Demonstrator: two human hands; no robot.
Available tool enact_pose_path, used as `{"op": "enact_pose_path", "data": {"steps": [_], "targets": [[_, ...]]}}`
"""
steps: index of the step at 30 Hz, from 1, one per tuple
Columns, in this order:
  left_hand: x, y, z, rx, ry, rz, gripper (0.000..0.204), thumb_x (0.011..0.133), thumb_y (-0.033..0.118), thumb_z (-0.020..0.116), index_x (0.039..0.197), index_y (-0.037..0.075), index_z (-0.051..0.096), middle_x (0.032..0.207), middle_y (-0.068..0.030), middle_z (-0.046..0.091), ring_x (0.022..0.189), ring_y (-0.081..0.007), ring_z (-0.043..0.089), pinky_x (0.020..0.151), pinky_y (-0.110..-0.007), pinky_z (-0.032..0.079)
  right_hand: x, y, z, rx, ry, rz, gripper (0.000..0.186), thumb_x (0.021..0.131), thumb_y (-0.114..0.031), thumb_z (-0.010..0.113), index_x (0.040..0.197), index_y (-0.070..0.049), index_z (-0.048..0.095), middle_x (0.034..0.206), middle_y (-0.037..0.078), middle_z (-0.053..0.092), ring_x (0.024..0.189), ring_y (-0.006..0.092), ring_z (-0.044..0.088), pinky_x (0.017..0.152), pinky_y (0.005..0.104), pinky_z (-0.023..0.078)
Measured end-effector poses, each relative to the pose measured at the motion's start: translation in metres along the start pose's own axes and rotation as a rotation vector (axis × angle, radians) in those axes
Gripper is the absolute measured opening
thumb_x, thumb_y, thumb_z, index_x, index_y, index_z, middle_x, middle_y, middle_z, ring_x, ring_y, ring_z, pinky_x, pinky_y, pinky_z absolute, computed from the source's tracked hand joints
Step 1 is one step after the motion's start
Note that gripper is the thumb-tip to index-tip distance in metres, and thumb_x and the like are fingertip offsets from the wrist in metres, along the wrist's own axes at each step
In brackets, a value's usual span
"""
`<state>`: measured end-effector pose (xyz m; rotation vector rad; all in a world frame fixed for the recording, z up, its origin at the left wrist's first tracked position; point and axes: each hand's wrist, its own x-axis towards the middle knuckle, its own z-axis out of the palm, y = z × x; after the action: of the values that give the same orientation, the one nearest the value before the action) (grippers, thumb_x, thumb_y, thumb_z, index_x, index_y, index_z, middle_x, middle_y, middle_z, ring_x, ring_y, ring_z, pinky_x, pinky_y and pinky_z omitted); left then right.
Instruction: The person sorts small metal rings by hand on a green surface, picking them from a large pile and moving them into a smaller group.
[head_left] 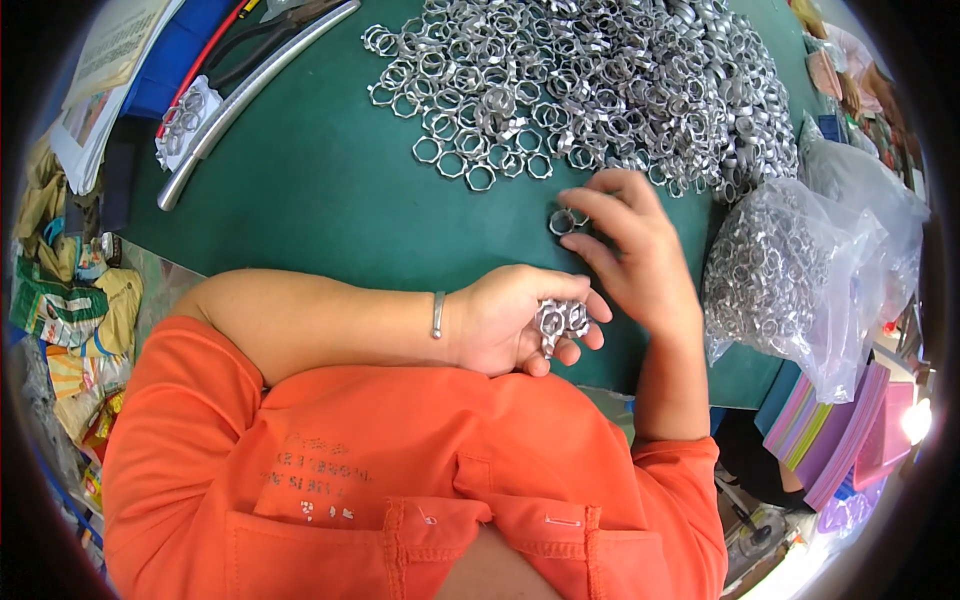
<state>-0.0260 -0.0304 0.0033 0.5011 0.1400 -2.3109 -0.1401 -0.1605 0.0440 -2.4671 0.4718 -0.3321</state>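
Observation:
My left hand point(497, 318) is turned palm up, with its fingers curled round several small silver metal rings point(553, 322). A thin silver bangle point(438, 316) circles that wrist. Just beyond it, my right hand point(645, 255) pinches a single metal ring point(562, 222) between thumb and fingertips, low over the green tabletop point(300, 220). Slight motion blur softens the right fingers. At the far side lies a big heap of faceted metal rings point(600, 90), its near edge spread into single rings close to my right hand.
A clear plastic bag full of rings point(770, 270) sits on the right, above a stack of coloured sheets point(825, 430). At the far left are a long metal bar point(250, 110), pliers point(265, 45) and a few rings on white paper point(187, 120). Packets point(75, 310) lie beside the table.

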Motion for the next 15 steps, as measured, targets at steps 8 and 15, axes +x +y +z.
{"op": "enact_pose_path", "data": {"steps": [8,15], "targets": [[0.002,-0.004,-0.005,-0.049,-0.055,0.045,0.063,0.096,0.06,0.024,0.112,0.007,0.055,0.1,-0.011,0.064,0.074,-0.0186,0.064,0.045,-0.027,0.049,-0.011,0.015,-0.016,0.414,-0.074,0.075,0.012,0.074,0.006,0.069,0.081,0.0,0.062,0.081,0.006,0.058,0.066,0.0119,0.054,0.055,0.0237,0.043],[0.002,-0.003,-0.001,-0.034,0.014,0.022,0.04,0.098,0.043,0.04,0.107,0.008,0.057,0.096,-0.0081,0.063,0.072,-0.0165,0.062,0.047,-0.027,0.048,0.003,0.005,-0.033,0.347,-0.108,0.153,0.003,0.081,0.001,0.066,0.083,0.0,0.063,0.081,0.007,0.059,0.067,0.0156,0.056,0.059,0.0261,0.045]]}}
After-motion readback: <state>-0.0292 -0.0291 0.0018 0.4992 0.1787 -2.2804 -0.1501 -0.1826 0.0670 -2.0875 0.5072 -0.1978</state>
